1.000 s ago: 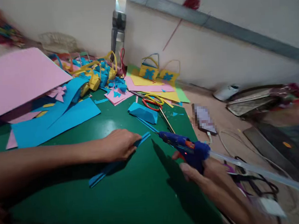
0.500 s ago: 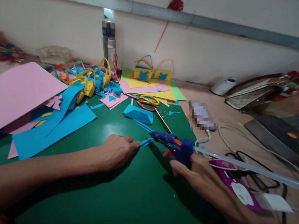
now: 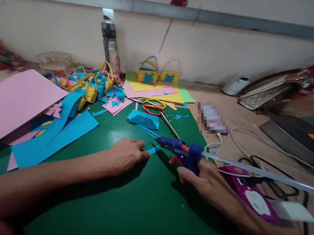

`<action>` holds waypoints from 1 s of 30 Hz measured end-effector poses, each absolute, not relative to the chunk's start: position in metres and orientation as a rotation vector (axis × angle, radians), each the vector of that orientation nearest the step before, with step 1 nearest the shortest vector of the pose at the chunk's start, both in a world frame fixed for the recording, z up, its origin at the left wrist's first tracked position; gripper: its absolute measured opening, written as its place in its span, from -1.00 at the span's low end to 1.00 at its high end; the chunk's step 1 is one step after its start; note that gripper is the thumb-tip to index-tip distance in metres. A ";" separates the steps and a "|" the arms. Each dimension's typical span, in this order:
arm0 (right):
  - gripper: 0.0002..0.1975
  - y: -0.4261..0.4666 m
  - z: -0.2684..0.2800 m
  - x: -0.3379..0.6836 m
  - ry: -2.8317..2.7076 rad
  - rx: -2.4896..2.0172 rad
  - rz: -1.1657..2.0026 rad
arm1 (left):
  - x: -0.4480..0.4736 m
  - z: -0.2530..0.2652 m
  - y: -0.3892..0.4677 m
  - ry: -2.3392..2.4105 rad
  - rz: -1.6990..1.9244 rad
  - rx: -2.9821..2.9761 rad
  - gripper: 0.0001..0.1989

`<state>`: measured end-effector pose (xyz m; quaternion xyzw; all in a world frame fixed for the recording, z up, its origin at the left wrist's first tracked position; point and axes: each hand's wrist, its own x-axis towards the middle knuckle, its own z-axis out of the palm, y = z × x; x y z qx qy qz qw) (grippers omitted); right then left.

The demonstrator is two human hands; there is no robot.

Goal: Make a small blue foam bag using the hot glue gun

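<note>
The glue gun (image 3: 177,148) is deep blue with an orange-red trigger (image 3: 178,160), the paper strip (image 3: 155,150) sky blue, the surface (image 3: 125,210) dark green. Scissor handles (image 3: 153,114) show red and yellow; two yellow paper bags (image 3: 141,75) wear blue cutouts (image 3: 148,78).

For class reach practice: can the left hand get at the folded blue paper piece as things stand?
Probably yes: green tabletop lies between the left hand and the folded blue paper piece, with the dark-blue glue gun to the right. The hand's fingers touch a narrow blue paper strip, though.
</note>
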<state>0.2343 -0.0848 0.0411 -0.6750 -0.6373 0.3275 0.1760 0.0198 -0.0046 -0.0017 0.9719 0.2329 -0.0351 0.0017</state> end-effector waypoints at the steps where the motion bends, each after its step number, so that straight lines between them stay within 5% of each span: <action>1: -0.73 -0.085 0.041 0.235 -1.802 -1.912 0.929 | 0.021 -0.004 -0.002 0.693 -0.039 3.073 -0.76; 19: -0.76 -0.088 0.040 0.246 -1.696 -1.862 0.863 | 0.036 -0.001 0.014 0.513 0.045 3.076 -0.43; 30: -0.72 -0.088 0.036 0.246 -1.694 -1.877 0.921 | 0.015 -0.017 0.015 0.463 0.303 2.931 -0.72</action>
